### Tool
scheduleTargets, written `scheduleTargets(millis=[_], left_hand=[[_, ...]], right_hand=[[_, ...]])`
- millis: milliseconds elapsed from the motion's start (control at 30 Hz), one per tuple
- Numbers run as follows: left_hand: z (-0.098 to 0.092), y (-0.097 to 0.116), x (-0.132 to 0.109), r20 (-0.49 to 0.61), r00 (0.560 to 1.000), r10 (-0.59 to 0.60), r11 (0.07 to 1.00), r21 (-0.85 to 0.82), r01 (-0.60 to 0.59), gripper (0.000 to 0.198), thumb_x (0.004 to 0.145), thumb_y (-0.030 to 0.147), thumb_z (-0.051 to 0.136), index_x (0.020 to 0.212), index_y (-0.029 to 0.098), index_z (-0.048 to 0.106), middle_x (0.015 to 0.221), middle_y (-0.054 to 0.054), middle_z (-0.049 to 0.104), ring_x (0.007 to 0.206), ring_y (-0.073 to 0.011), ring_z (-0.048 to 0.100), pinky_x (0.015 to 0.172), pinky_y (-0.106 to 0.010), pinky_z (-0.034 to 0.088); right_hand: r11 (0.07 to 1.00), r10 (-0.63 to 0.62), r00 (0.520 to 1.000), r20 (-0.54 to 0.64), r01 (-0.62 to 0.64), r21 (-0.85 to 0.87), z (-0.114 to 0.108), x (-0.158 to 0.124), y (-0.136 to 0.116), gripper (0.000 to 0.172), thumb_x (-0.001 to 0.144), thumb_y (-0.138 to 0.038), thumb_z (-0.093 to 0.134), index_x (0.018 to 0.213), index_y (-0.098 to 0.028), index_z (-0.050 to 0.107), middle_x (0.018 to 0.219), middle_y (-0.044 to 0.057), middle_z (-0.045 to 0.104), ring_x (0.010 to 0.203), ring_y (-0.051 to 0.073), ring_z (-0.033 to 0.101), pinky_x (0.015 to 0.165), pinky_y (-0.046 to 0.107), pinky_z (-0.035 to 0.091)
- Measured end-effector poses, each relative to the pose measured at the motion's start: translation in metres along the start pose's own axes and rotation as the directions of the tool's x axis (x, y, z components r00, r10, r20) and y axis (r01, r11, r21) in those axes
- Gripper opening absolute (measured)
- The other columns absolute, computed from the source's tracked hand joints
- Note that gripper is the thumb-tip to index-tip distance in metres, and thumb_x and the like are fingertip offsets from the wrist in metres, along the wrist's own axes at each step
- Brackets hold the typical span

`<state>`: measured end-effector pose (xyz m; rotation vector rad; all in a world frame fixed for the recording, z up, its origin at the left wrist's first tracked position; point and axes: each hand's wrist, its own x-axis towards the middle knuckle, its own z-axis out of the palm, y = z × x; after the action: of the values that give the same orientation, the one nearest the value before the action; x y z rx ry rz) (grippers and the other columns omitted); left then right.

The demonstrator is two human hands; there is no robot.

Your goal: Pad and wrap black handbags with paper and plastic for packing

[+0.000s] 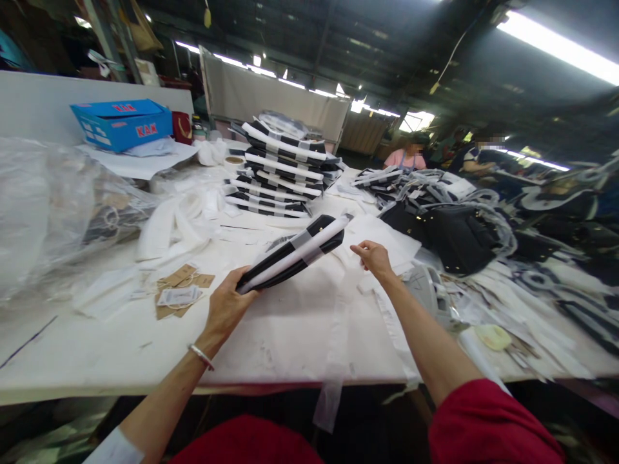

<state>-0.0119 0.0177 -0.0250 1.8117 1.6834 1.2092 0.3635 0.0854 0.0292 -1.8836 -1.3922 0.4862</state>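
My left hand [231,293] is wrapped round the near end of a folded black bag [271,264], which tilts up to the right over the white table. A white padded strip runs along the bag, and a grey band crosses it. Off the bag's far end, my right hand [374,258] is closed in a pinch; what its fingers hold, if anything, cannot be made out. Below that hand a translucent strip [338,328] runs down the table and over the front edge. Beyond the held bag stands a stack of similar black bags [283,171] with white strips.
Brown paper tags [184,290] and white foam pieces [171,229] lie at left, with clear plastic wrapping [43,212] and a blue box [123,125] behind. Black bags [459,235] and a grey tape dispenser [420,290] are at right. A person in pink [406,156] sits farther back.
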Motion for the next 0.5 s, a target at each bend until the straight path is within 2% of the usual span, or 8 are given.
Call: scheduleTargets(millis=[100,167,200,267,300,333,400,500], left_hand=[[0.000,-0.001,0.000,-0.001,1.000,0.000,1.000,-0.003,0.000,0.048,0.073,0.038,0.065,0.119,0.024,0.061,0.113,-0.003,0.069,0.101,-0.0253,0.064,0.092,-0.037,0.050],[0.001,-0.002,0.000,-0.003,1.000,-0.002,1.000,-0.005,0.002,0.047,0.073,0.038,0.065,0.118,0.024,0.061,0.113,-0.003,0.069,0.102,-0.0254,0.064,0.093,-0.037,0.050],[0.001,-0.003,0.000,-0.001,1.000,0.001,1.000,-0.009,-0.001,0.047,0.073,0.038,0.065,0.118,0.024,0.061,0.114,-0.003,0.069,0.103,-0.0255,0.064,0.093,-0.037,0.049],[0.001,-0.004,0.000,-0.001,1.000,0.006,1.000,-0.017,-0.006,0.048,0.073,0.039,0.066,0.119,0.024,0.061,0.114,-0.003,0.069,0.104,-0.0256,0.064,0.093,-0.038,0.049],[0.002,-0.004,-0.001,-0.004,1.000,0.008,1.000,-0.020,-0.008,0.049,0.073,0.038,0.066,0.119,0.024,0.061,0.114,-0.003,0.069,0.103,-0.0256,0.064,0.093,-0.038,0.049],[0.002,-0.005,-0.001,-0.007,1.000,0.009,1.000,-0.023,-0.009,0.049,0.073,0.038,0.066,0.119,0.025,0.061,0.113,-0.002,0.069,0.103,-0.0254,0.064,0.093,-0.038,0.049],[0.003,-0.005,-0.001,-0.015,1.000,0.008,1.000,-0.030,-0.008,0.048,0.072,0.037,0.067,0.119,0.025,0.061,0.113,-0.002,0.069,0.102,-0.0249,0.064,0.093,-0.037,0.050],[0.004,-0.006,-0.002,-0.022,1.000,0.006,0.999,-0.041,-0.007,0.048,0.072,0.036,0.068,0.118,0.026,0.061,0.113,-0.001,0.069,0.103,-0.0245,0.064,0.094,-0.036,0.050]], right_hand=[[0.997,-0.039,0.999,0.029,0.037,0.061,0.010,0.000,-0.005,0.038,0.075,-0.055,0.067,0.069,-0.018,0.066,0.036,-0.007,0.047,0.030,0.009,0.040,0.034,0.020,0.029],[0.993,-0.078,0.997,0.023,0.075,0.090,0.019,0.003,-0.007,0.041,0.077,-0.058,0.063,0.076,-0.017,0.069,0.040,-0.005,0.050,0.035,0.011,0.046,0.038,0.021,0.035],[0.991,-0.092,0.996,0.008,0.091,0.097,0.023,0.005,-0.007,0.042,0.080,-0.057,0.060,0.085,-0.017,0.071,0.046,-0.003,0.056,0.041,0.013,0.053,0.042,0.022,0.040],[0.992,-0.105,0.993,-0.050,0.108,0.059,0.029,0.010,-0.007,0.049,0.083,-0.053,0.058,0.114,-0.016,0.067,0.071,0.003,0.071,0.062,0.018,0.066,0.060,0.027,0.052],[0.993,-0.113,0.990,-0.082,0.114,0.007,0.031,0.012,-0.007,0.056,0.084,-0.049,0.059,0.128,-0.015,0.059,0.091,0.008,0.074,0.077,0.021,0.070,0.072,0.032,0.055],[0.991,-0.126,0.986,-0.107,0.120,-0.059,0.032,0.012,-0.006,0.064,0.084,-0.047,0.060,0.138,-0.014,0.050,0.111,0.014,0.071,0.093,0.025,0.069,0.084,0.037,0.054],[0.970,-0.183,0.978,-0.104,0.162,-0.182,0.033,0.005,-0.003,0.070,0.086,-0.045,0.059,0.145,-0.012,0.041,0.139,0.020,0.055,0.121,0.030,0.058,0.104,0.045,0.044],[0.914,-0.304,0.949,0.088,0.317,-0.255,0.036,-0.034,0.010,0.065,0.094,-0.048,0.047,0.147,-0.011,0.039,0.152,0.018,0.041,0.141,0.029,0.039,0.117,0.047,0.030]])
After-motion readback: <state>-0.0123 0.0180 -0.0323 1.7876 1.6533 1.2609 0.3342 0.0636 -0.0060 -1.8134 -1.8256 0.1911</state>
